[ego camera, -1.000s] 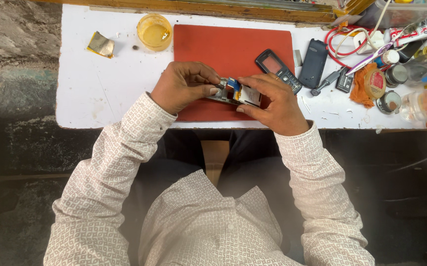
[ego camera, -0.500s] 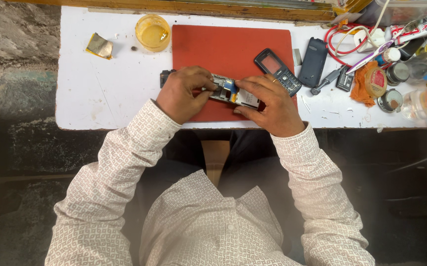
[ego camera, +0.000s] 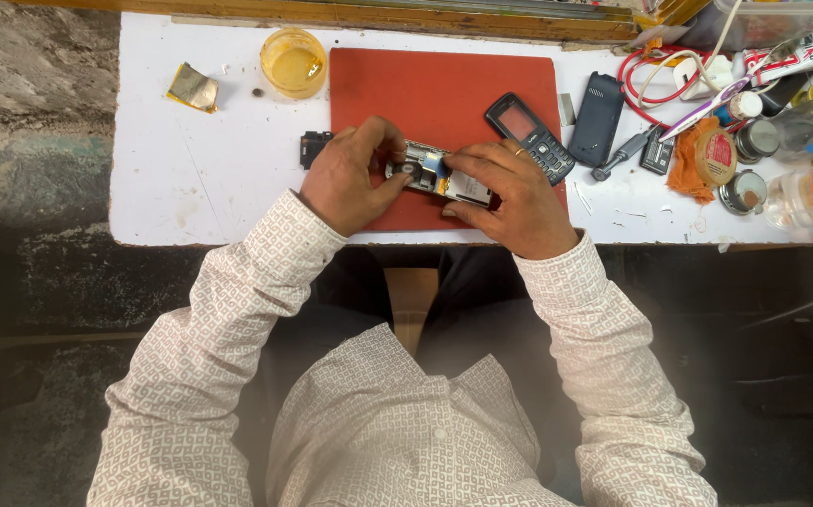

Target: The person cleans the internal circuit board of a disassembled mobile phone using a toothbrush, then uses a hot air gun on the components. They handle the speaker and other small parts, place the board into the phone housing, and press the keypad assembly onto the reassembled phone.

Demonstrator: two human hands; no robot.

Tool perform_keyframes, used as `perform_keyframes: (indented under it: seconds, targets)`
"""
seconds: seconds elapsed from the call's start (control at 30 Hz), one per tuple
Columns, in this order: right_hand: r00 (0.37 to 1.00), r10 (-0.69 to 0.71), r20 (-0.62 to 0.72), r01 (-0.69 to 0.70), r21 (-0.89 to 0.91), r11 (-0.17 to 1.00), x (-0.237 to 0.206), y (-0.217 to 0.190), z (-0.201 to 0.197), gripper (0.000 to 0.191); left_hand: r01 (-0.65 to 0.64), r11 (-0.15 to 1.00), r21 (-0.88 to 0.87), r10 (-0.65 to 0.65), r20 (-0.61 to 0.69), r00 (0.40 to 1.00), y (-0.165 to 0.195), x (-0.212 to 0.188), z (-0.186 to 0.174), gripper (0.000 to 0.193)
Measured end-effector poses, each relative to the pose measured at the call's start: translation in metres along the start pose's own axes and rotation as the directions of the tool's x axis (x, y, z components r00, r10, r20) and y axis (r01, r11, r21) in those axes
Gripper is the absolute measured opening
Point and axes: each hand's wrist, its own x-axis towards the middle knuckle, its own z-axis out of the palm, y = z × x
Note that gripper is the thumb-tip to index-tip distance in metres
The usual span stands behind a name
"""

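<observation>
— Lying between the two hands, the opened phone body (ego camera: pixel 439 175) is gripped at both ends; how is its long axis set?

— It is laid roughly from left to right, tilted a little so that the end at the right hand (ego camera: pixel 510 202) sits slightly nearer the person than the end at the left hand (ego camera: pixel 350 178).

— Which hand is nearer to it?

— Neither can be called nearer: both are in contact. The left end is pinched between the left thumb and curled fingers, and the right end is held under the right fingertips with the thumb below. Both hands are closed about it, not spread.

— And where is it found relative to the hands?

— Directly between them, just above the red mat (ego camera: pixel 444 80), whose near edge is covered by the wrists.

— What is seen around them?

— A dark keypad phone (ego camera: pixel 529 136) is set just beyond the right hand's knuckles. A small black part (ego camera: pixel 313 148) lies just beyond the left hand. A yellow cup (ego camera: pixel 292 62) stands well beyond the left hand, on the white table (ego camera: pixel 200 188).
</observation>
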Motion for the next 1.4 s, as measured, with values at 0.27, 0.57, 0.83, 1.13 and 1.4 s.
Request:
perform_keyframes:
  seconds: [0.27,0.57,0.83,1.13,1.4]
  targets:
    - [1.0,-0.005,-0.024,0.004,-0.029,1.0,0.001,0.001,0.004,0.059,-0.176,0.913,0.368,0.237,-0.127,0.963,0.003,-0.016,0.003,0.019]
    - [1.0,-0.019,0.006,0.019,-0.029,0.999,0.001,0.005,0.002,0.057,-0.298,0.79,0.536,0.342,0.018,0.94,0.008,-0.031,0.007,0.029]
    - [0.999,-0.038,0.016,0.038,-0.016,0.999,0.002,0.008,-0.003,0.056,-0.305,0.812,0.497,0.332,0.035,0.943,0.007,-0.032,0.006,0.03]
    - [1.0,0.007,0.02,-0.008,0.022,1.0,0.001,0.008,0.0,0.058,-0.318,0.783,0.535,0.342,0.058,0.938,0.008,-0.031,0.007,0.044]
    - [1.0,-0.021,-0.004,0.021,0.04,0.999,0.001,0.011,0.001,0.059,-0.342,0.718,0.607,0.342,0.121,0.932,0.008,-0.029,0.009,0.038]
